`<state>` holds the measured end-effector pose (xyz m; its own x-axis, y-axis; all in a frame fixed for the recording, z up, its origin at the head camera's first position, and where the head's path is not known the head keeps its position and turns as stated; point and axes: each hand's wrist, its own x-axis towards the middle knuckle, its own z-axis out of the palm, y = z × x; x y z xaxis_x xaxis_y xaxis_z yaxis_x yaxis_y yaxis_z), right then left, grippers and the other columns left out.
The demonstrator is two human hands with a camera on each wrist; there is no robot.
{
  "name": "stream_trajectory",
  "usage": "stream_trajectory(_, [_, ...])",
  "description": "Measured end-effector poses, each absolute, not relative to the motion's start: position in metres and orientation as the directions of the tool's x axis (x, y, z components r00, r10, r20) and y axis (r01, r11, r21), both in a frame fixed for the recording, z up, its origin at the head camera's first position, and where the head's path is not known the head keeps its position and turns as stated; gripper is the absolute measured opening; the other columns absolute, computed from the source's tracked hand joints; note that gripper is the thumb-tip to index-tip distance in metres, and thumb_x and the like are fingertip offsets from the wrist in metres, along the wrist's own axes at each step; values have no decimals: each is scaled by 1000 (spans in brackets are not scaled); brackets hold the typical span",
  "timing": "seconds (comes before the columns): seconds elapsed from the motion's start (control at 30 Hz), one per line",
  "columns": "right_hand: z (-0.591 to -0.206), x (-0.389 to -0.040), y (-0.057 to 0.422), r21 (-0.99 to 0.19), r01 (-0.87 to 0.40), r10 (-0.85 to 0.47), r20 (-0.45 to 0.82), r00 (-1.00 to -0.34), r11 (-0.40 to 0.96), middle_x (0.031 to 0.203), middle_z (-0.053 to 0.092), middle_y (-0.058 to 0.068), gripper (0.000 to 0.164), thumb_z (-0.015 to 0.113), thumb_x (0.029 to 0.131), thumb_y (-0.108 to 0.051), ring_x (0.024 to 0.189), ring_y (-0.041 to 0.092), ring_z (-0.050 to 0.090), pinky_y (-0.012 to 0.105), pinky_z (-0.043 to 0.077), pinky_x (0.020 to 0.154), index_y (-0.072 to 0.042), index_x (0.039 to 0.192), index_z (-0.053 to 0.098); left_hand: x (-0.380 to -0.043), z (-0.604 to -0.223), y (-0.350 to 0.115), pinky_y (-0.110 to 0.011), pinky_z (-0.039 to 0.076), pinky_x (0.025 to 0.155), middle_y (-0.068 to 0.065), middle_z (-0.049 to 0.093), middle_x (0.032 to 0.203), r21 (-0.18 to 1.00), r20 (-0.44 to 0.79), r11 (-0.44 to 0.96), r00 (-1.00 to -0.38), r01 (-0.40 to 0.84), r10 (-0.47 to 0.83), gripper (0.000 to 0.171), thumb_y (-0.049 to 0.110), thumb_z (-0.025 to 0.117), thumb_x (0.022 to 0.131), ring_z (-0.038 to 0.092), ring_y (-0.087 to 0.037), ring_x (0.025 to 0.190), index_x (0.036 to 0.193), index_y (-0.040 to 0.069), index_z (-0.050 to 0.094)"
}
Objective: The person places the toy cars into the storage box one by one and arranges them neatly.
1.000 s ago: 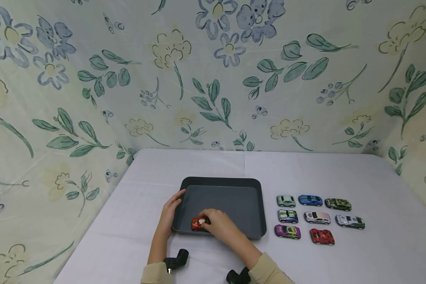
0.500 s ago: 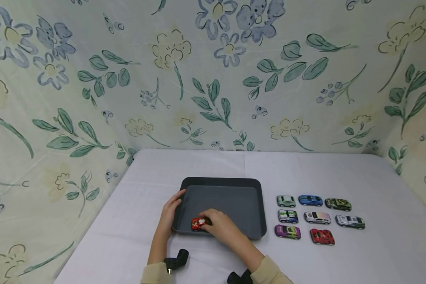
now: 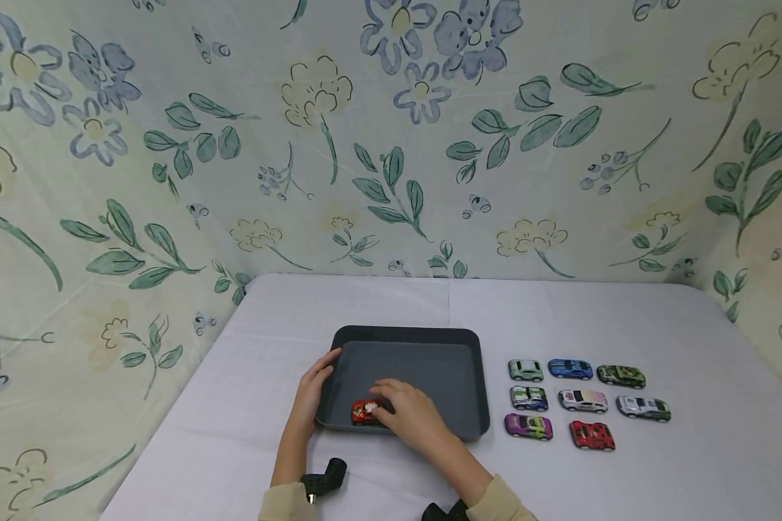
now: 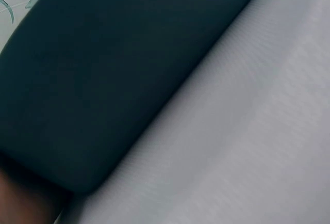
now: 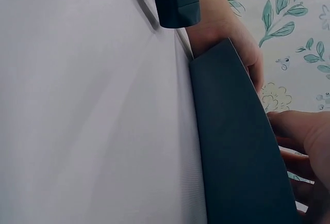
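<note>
A red toy car [image 3: 363, 412] with a white patch sits in the front left part of the dark grey tray [image 3: 430, 365]. My right hand [image 3: 412, 414] is over the car's right end, thumb and fingers parted and loosely bent, partly covering it. Against the tray's left side lies my left hand [image 3: 310, 394], fingers extended along the rim. The left wrist view has the tray's outer wall [image 4: 113, 59] and a blurred bit of the left hand [image 4: 18, 198]. In the right wrist view, the right hand's fingers [image 5: 296, 126] reach over the tray's wall [image 5: 237, 141], which hides the car.
Several toy cars stand in rows right of the tray, among them a blue one [image 3: 570, 369], a purple one [image 3: 528, 427] and another red one [image 3: 592, 435]. White cloth [image 3: 313, 304] covers the table. Floral fabric [image 3: 378, 181] hangs behind. A black wrist camera [image 3: 326, 475] sits below the left hand.
My right thumb and fingers have parted from their pinch on the red car, and the hand has shifted slightly right. The car and my left hand stay where they were.
</note>
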<state>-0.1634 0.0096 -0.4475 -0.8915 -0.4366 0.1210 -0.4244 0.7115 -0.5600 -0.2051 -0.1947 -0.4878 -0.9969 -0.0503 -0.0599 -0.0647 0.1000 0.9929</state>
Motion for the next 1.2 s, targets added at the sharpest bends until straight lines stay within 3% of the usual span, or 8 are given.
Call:
stream_trajectory(0.33, [-447,-160,14,-577,-410,-357,210,-910,706,129,55,4,33,59,86,-32,122,24,48,50,30,106,-16,115,63,-205,-488,-195,-49,11,114,-4,35,146,992,-63,103,-997,-69,-54,37,20,39,95,20,-23,140,130,17,51])
stream_trajectory(0.63, [-446,-157,19,-612,-411,-276,307,-911,675,129,55,3,33,60,86,-28,121,24,49,50,29,106,-16,116,62,-194,-461,-189,-49,9,114,-9,32,147,992,-93,85,-995,-95,-32,39,13,35,96,17,-26,140,133,9,47])
stream_trajectory(0.87, [-445,-154,23,-637,-431,-222,384,-896,639,127,56,2,32,61,85,-25,119,21,52,51,30,106,-16,116,61,-193,-460,-188,-48,9,114,-9,33,146,991,-99,86,-994,-102,-40,39,13,36,96,19,-25,140,132,9,48])
stream_trajectory(1.2, [-438,-150,35,-546,-450,-235,418,-877,707,131,53,3,39,58,86,-32,122,23,49,51,31,105,-16,122,58,-193,-461,-188,-49,10,114,-9,33,146,992,-93,80,-995,-96,-39,39,13,36,95,19,-27,140,132,8,47])
